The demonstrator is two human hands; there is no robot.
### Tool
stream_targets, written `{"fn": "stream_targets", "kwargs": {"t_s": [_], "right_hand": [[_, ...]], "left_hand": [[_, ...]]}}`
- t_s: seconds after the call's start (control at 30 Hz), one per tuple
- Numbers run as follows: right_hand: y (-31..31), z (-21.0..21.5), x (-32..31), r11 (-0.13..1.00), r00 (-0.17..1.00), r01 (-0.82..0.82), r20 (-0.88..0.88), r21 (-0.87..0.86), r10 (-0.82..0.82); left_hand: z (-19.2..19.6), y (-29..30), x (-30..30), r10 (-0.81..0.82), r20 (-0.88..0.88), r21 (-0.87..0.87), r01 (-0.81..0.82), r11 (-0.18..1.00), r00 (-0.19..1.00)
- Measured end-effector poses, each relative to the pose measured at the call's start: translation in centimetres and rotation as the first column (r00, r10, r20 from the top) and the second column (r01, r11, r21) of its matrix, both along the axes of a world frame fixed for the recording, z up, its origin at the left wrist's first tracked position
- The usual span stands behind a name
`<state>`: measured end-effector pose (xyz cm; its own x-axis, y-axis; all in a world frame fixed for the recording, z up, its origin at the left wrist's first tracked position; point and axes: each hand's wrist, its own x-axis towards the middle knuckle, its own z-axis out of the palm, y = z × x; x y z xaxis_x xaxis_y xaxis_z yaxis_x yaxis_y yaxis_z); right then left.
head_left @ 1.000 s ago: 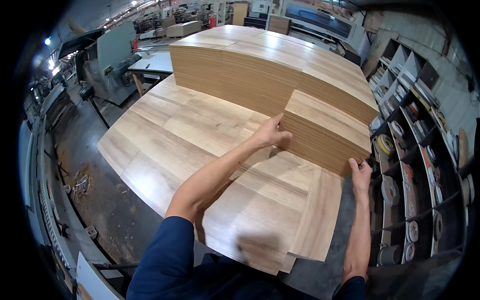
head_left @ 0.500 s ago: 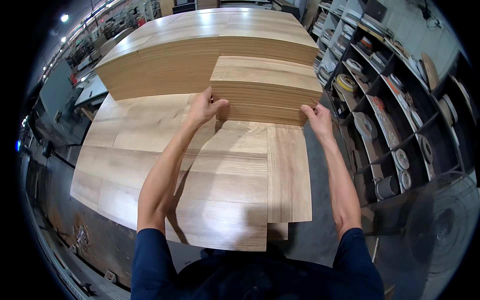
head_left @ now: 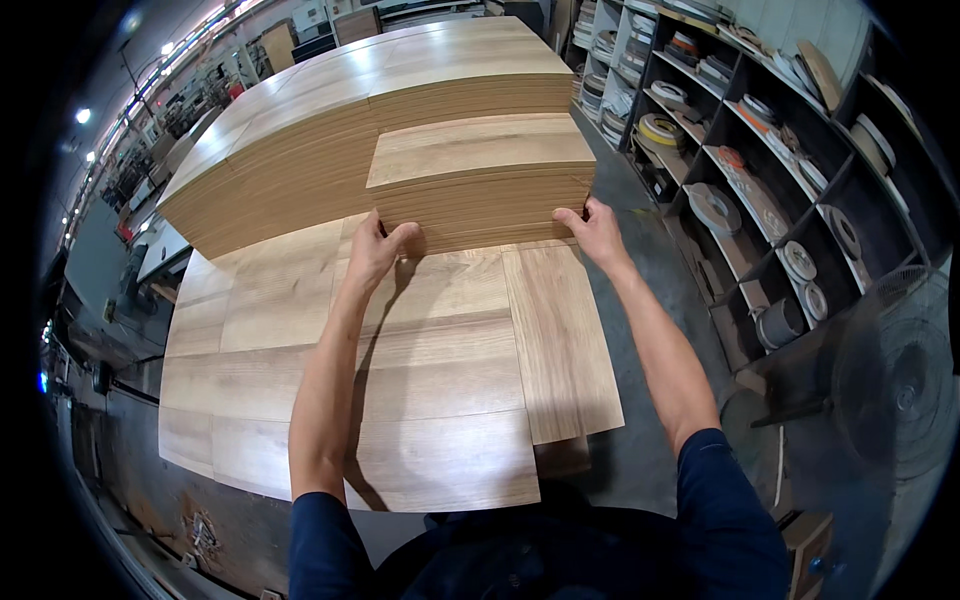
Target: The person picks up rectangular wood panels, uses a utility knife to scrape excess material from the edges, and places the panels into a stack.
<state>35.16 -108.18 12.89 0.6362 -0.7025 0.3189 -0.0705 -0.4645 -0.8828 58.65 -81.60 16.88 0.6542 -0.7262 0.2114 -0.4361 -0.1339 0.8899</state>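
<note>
A small stack of wood-grain boards stands in front of a longer, taller stack of like boards. At the small stack's left end, my left hand grips the lower boards, thumb against the near face and fingers partly hidden round the corner. My right hand holds the right end in the same way, its thumb also on the near face. Below them spreads a layer of wood-grain panels, with a narrower panel along its right side.
Dark shelving with rolls of edge banding runs along the right. A fan stands at the lower right, in front of the shelves. To the left lie a white-topped table and machinery. Grey floor shows between the panels and the shelves.
My view has turned, so stacks and shelves sit further left in the picture. Both hands keep their grip at the small stack's ends, and its near edges look more even.
</note>
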Motion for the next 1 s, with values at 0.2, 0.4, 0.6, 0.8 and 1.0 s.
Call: {"fn": "stream_targets", "kwargs": {"t_s": [0.2,0.4,0.6,0.8,1.0], "right_hand": [[0.2,-0.3,-0.1,0.992,0.999,-0.004,0.048,-0.122,0.01],[-0.3,-0.1,-0.5,0.994,0.99,-0.105,-0.096,-0.001,0.105],[-1.4,1.4,0.0,0.966,0.909,-0.21,0.394,0.148,0.137],[1.1,6.9,2.3,0.984,0.924,-0.094,0.38,0.154,0.028],[0.8,6.2,2.9,0.985,0.924,-0.069,0.383,0.156,0.004]], "left_hand": [[-2.6,-0.5,0.2,-0.041,-0.015,-0.157,0.038,0.987,0.999],[-4.2,-0.4,1.6,-0.021,-0.074,-0.047,0.017,0.999,0.997],[-2.7,-0.8,1.9,-0.171,-0.245,-0.311,0.089,0.946,0.954],[0.9,-1.4,2.6,-0.227,-0.275,-0.536,0.047,0.843,0.934],[0.6,-2.3,1.9,-0.132,-0.317,-0.479,-0.039,0.877,0.939]]}}
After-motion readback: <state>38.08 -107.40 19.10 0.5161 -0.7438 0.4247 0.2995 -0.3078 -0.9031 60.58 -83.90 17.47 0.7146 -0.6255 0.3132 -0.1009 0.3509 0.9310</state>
